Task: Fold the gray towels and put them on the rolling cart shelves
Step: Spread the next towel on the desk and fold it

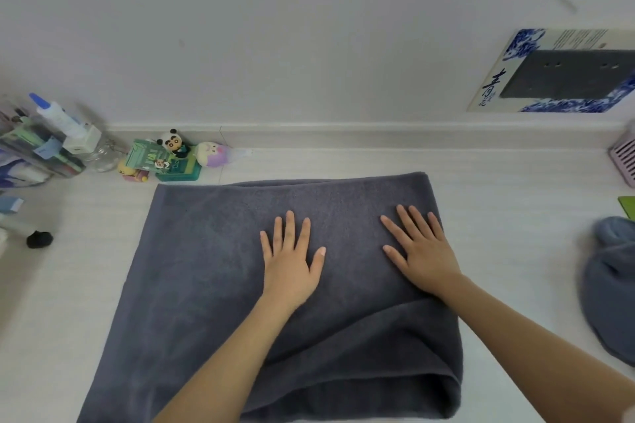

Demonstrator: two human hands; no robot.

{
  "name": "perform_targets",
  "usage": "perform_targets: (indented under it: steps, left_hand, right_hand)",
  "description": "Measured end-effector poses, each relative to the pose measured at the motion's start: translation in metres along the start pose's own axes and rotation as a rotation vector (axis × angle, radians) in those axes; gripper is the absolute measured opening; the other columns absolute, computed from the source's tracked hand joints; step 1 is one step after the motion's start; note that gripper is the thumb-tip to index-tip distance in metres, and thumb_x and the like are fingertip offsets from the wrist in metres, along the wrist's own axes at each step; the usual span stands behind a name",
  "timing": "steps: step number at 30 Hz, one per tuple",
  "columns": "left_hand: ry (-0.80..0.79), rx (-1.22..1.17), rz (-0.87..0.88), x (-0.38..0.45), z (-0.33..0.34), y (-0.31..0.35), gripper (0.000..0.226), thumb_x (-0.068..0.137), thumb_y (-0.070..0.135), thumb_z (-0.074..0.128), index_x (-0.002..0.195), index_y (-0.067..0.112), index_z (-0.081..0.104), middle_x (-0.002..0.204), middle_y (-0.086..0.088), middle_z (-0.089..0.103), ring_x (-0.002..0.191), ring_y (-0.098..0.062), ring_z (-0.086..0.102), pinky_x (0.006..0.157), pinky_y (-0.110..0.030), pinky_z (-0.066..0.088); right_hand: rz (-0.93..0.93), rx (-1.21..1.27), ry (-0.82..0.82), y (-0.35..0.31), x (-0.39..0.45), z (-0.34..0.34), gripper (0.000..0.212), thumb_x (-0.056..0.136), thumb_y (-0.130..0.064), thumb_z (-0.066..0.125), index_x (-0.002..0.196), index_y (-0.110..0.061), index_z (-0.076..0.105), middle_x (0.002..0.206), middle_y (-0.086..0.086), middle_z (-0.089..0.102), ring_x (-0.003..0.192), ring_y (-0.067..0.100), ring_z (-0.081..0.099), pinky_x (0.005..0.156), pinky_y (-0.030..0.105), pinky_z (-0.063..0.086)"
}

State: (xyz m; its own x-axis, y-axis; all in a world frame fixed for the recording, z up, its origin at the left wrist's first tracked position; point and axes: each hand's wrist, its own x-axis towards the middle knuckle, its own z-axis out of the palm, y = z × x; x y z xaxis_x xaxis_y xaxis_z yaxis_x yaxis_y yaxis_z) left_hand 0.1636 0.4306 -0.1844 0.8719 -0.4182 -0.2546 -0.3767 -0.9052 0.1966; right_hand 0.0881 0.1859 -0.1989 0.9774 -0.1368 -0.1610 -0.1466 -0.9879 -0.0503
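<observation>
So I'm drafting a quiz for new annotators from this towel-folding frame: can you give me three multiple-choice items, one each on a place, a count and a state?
1. Where is the panda figurine?
A. beyond the gray towel's far left corner
B. on the towel
C. at the table's right edge

2. How many hands touch the towel?
A. none
B. one
C. two

3. How do the hands lie?
A. fists
B. flat, fingers spread
C. pinching a corner

Key: 1 A, it stands by the wall, up and left of the towel. 2 C, the left hand and right hand both rest on it. 3 B, the palms lie down with fingers straight.
</observation>
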Motion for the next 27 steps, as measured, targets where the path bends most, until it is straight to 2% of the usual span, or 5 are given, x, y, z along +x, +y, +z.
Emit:
perform_targets:
  steps: [3,6,13,17,27]
  left_hand:
    - [0.022,0.066,0.130,-0.029,0.016,0.015,0.069,0.090,0.062,-0.001,0.150,0.029,0.000,0.158,-0.004,-0.013,0.145,-0.026,-0.015,0.114,-0.050,-0.014]
    - [-0.040,0.116,0.172,-0.047,0.032,0.007,0.066,0.094,0.062,0.012,0.150,0.028,0.020,0.158,-0.004,0.018,0.145,-0.028,0.010,0.111,-0.054,0.006]
    - [-0.100,0.051,0.135,-0.050,0.008,0.006,0.061,0.095,0.058,0.007,0.146,0.034,-0.016,0.151,0.004,-0.032,0.140,-0.019,-0.031,0.114,-0.047,-0.020]
    - [-0.071,-0.058,0.248,-0.091,0.000,0.010,0.063,0.092,0.057,0.006,0.151,0.033,0.010,0.155,0.006,-0.024,0.142,-0.010,-0.025,0.116,-0.040,-0.017]
    - [-0.238,-0.161,0.234,-0.130,0.009,-0.011,0.051,0.101,0.047,0.016,0.150,0.035,0.016,0.159,0.006,-0.012,0.143,-0.006,-0.018,0.116,-0.036,-0.016]
  right_hand:
    - [0.033,0.021,0.016,-0.013,-0.014,-0.007,0.068,0.095,-0.054,0.000,0.143,-0.024,0.038,0.148,0.008,0.038,0.139,0.025,0.030,0.114,0.039,0.002]
    - [-0.004,0.083,-0.025,-0.018,-0.052,0.008,0.063,0.095,-0.062,0.012,0.147,-0.032,0.028,0.152,0.002,0.029,0.141,0.023,0.027,0.114,0.038,0.004]
    - [0.055,0.124,-0.034,-0.014,-0.059,0.002,0.075,0.087,-0.068,-0.008,0.149,-0.032,0.013,0.156,-0.001,0.007,0.145,0.019,0.001,0.117,0.035,-0.007]
    - [0.053,0.294,0.229,-0.036,-0.105,-0.014,0.048,0.090,-0.050,0.034,0.114,-0.020,0.063,0.118,-0.001,0.061,0.109,0.025,0.055,0.096,0.032,0.035]
    - [0.241,0.499,0.082,-0.034,-0.205,0.006,0.024,0.083,-0.026,0.069,0.105,-0.019,0.062,0.100,-0.005,0.055,0.089,0.019,0.057,0.072,0.019,0.042]
